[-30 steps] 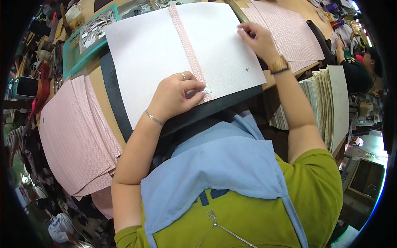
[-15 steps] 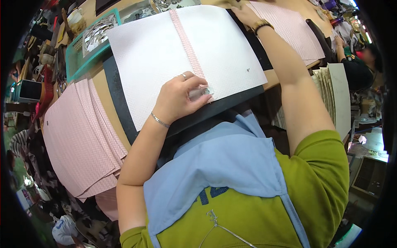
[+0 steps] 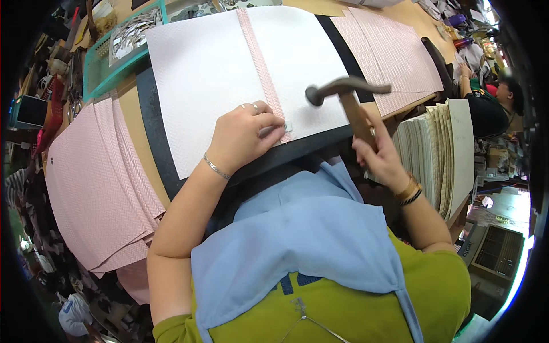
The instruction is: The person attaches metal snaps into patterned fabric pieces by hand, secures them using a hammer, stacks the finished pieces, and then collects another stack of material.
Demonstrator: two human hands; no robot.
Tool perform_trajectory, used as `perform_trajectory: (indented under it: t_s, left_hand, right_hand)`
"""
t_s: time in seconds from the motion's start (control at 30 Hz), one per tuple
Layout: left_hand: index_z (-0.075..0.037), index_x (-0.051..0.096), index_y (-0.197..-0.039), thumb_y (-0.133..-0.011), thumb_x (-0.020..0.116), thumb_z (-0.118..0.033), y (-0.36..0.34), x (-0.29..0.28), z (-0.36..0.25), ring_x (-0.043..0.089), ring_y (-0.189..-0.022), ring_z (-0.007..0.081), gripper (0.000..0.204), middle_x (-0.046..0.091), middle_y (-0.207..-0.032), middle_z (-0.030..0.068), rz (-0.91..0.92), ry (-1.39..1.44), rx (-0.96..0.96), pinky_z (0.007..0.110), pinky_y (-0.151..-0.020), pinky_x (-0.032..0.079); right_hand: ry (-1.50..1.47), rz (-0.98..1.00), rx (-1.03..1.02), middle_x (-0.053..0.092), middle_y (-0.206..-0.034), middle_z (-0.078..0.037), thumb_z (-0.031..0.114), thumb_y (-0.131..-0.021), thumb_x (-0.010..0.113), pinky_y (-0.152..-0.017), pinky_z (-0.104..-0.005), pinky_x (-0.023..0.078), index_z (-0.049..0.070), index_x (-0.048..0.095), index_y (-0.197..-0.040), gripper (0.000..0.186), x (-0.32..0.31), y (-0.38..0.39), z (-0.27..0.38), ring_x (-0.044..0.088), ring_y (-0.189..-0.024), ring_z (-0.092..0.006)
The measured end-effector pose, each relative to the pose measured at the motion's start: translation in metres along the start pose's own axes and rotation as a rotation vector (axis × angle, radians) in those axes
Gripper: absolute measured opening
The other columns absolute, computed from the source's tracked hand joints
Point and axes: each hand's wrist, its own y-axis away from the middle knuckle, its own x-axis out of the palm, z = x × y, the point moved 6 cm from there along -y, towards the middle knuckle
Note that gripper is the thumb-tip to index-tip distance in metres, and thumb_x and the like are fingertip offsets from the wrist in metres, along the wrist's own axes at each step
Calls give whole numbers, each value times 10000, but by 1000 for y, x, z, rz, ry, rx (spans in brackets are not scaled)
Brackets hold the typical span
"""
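A white textured sheet (image 3: 197, 86) with a pink woven strip (image 3: 256, 57) down its middle lies on a dark mat (image 3: 151, 111). My left hand (image 3: 243, 134) rests at the strip's near end, thumb and fingers pinched together. A small clear piece (image 3: 288, 126) shows at its fingertips, partly hidden by them. My right hand (image 3: 384, 154) grips the wooden handle of a hammer (image 3: 355, 114). The metal head is raised above the sheet's right side, apart from the left hand.
Pink woven sheets (image 3: 97, 188) are stacked at the left, with more pink sheets (image 3: 394, 54) at the far right. A teal tray (image 3: 94, 74) with small pieces stands at the far left. Upright pale sheets (image 3: 440, 154) stand at the right; beyond them sits another person (image 3: 492, 106).
My right hand has come back from the far right of the table and now holds the raised hammer. My left hand stays at the strip's near end, its fingers drawn closer together.
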Motion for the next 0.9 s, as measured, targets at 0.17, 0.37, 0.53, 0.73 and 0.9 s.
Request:
perform_trajectory:
  t_s: [0.17,0.37,0.53,0.73,0.9]
  left_hand:
    - [-161,809,-849,-835,834,-228,2,0,2,666,-674,186,73,715,-842,-14,-17,15,-13,319,-621,543]
    - [-155,807,-840,-826,838,-214,2,-2,0,664,-666,184,68,714,-836,-12,-17,-19,5,318,-610,536]
    - [-149,808,-854,-824,840,-210,2,-1,4,661,-657,183,75,712,-835,-5,27,38,-39,314,-609,534]
    - [-120,802,-867,-819,841,-191,2,-2,5,658,-639,174,94,703,-828,0,14,62,-11,305,-603,527]
    - [-120,796,-857,-814,846,-188,3,-3,4,652,-607,163,95,713,-841,2,0,64,28,295,-593,521]
  right_hand:
    - [117,76,0,633,-1372,-120,45,-1031,634,-987,-290,502,108,321,-1657,704,22,21,-12,622,-1081,-152]
    - [287,74,-337,642,-1387,-172,6,-1008,647,-1041,-316,487,96,355,-1642,703,30,19,6,652,-1138,-221]
    - [312,142,-304,628,-1410,-203,-1,-1000,651,-1046,-322,487,92,397,-1621,677,39,15,16,660,-1197,-259]
    - [364,71,-432,670,-1277,-200,3,-988,661,-983,-327,515,96,402,-1616,686,40,13,23,678,-1081,-285]
    - [410,82,-401,650,-1037,-160,-2,-980,668,-832,-330,536,112,444,-1595,665,33,11,22,628,-854,-260]
